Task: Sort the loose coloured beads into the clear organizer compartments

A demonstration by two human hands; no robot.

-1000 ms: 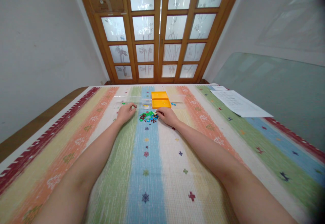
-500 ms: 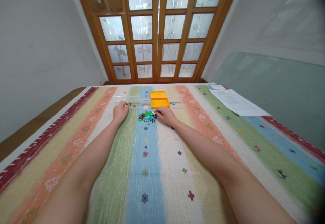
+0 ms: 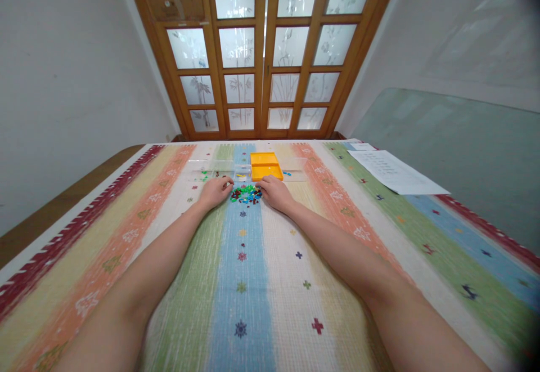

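A small heap of loose plastic pieces (image 3: 246, 195) in green, blue, brown and some yellow lies on the striped tablecloth. At its left edge is my left hand (image 3: 216, 191), palm down with fingers bent and drawn together. My right hand (image 3: 275, 190) rests at the right edge of the heap, its fingertips pinched close to the pieces. Anything between either hand's fingers is too small to make out. Just behind stands a clear divided tray (image 3: 298, 165) with green pieces (image 3: 205, 174), brown ones, yellow ones (image 3: 241, 176) and blue ones (image 3: 287, 173) in separate parts.
A yellow open box (image 3: 266, 158) stands at the tray's middle, beyond my right hand. Printed paper sheets (image 3: 396, 173) lie on the right of the tablecloth (image 3: 240, 270). Wooden doors with glass panes (image 3: 261, 68) rise past the table's far edge.
My left hand has moved right and nearer, from the tray's left part to the heap's edge. Green pieces now show in the tray's left part. My right hand stays about where it was.
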